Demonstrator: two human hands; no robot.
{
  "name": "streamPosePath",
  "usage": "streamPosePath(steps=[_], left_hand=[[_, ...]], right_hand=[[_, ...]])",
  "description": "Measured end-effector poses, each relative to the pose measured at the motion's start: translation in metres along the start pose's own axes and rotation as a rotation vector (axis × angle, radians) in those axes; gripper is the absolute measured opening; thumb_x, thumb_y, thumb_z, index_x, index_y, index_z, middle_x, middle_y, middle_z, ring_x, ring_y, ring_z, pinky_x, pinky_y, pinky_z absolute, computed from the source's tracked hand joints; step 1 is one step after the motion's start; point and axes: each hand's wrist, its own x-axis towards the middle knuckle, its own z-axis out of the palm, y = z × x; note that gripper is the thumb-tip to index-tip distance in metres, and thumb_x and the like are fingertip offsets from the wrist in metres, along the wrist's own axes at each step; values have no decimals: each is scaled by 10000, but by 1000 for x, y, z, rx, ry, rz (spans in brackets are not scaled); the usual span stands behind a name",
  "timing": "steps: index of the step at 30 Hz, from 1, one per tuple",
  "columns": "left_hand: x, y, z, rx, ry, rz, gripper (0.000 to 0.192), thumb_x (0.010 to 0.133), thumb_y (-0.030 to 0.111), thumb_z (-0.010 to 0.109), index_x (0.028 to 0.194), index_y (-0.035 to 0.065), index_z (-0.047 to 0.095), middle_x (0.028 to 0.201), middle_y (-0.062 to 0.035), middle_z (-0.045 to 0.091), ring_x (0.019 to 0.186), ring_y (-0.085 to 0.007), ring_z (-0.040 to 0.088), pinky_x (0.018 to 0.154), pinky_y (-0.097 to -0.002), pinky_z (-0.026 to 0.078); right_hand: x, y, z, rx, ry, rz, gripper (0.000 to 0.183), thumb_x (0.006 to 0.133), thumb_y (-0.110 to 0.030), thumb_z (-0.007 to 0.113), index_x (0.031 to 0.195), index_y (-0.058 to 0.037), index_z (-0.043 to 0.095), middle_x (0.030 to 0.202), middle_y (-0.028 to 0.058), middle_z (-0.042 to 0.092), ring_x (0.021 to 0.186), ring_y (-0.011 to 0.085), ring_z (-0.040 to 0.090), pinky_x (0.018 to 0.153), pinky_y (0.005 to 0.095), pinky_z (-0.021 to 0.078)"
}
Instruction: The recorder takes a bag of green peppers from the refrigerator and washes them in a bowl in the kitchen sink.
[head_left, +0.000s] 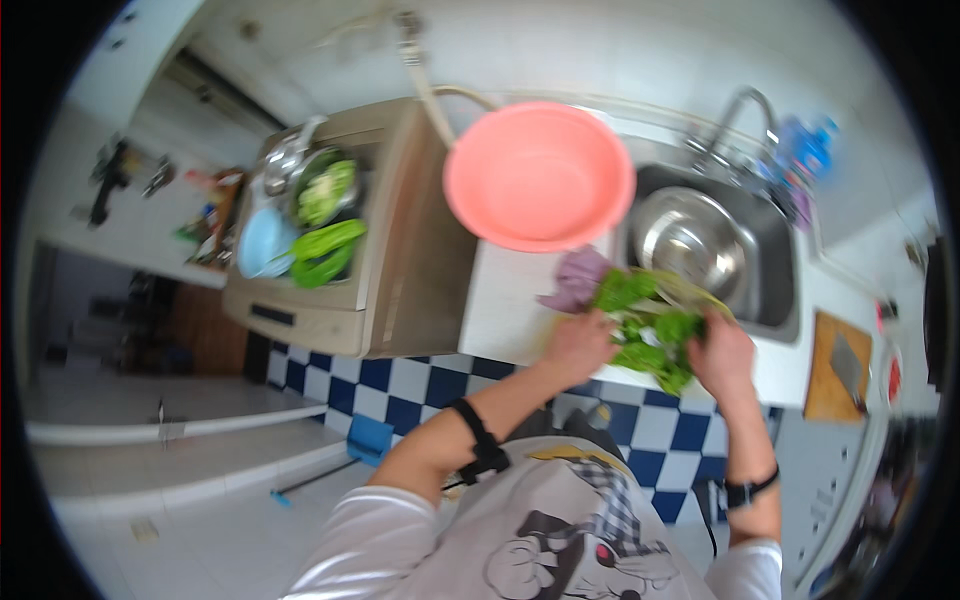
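Note:
A loose bunch of leafy green vegetables (652, 341) is between my two hands, over the front edge of the white counter by the sink. My left hand (581, 346) grips its left side. On the right side, the fingers of my right hand (724, 356) are closed around the leaves, partly hidden by them. A thin yellowish edge, perhaps a bag or a stalk, runs along the top of the bunch. Just beyond my left hand lies a crumpled purple cloth or bag (581, 279). A pink plastic basin (540, 176) stands farther back on the counter.
Inside the metal sink (780, 300) sits a stainless steel bowl (686, 240), below a curved faucet (750, 97). A cleaver (846, 364) rests on a wooden cutting board (821, 375) at right. Leftward, a beige appliance (409, 225) carries a light-blue bowl (262, 244) and green vegetables (322, 259).

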Motion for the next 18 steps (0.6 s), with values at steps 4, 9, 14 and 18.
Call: streamPosePath(steps=[4, 9, 14, 18], left_hand=[[4, 16, -7, -40, 30, -143, 523, 819, 299, 705, 1234, 20, 553, 1019, -137, 575, 875, -307, 641, 724, -428, 521], [-2, 19, -24, -212, -5, -183, 613, 793, 244, 731, 1329, 61, 495, 1059, -173, 559, 942, -335, 626, 761, -443, 520], [-18, 40, -61, -934, 91, -30, 640, 821, 218, 764, 1358, 52, 459, 1100, -90, 573, 932, -184, 605, 802, -322, 513], [-20, 41, -49, -1560, -78, -88, 465, 925, 91, 645, 1324, -22, 434, 1150, -64, 606, 1032, -116, 577, 869, -293, 505]], right_hand=[[-24, 27, -41, 255, -327, -76, 324, 768, -122, 593, 1025, 59, 673, 686, 230, 651, 630, 353, 664, 620, 422, 518], [-37, 44, -58, 1022, -533, 282, 303, 855, -77, 498, 1094, 54, 630, 703, 111, 654, 453, 133, 587, 357, 228, 422], [-46, 12, -7, 1439, -378, 444, 305, 924, -213, 468, 1096, 24, 554, 722, 170, 669, 432, 191, 583, 336, 247, 426], [-48, -44, 8, 1402, -696, 295, 286, 979, -220, 436, 1055, 17, 578, 730, 160, 676, 484, 188, 600, 409, 260, 438]])
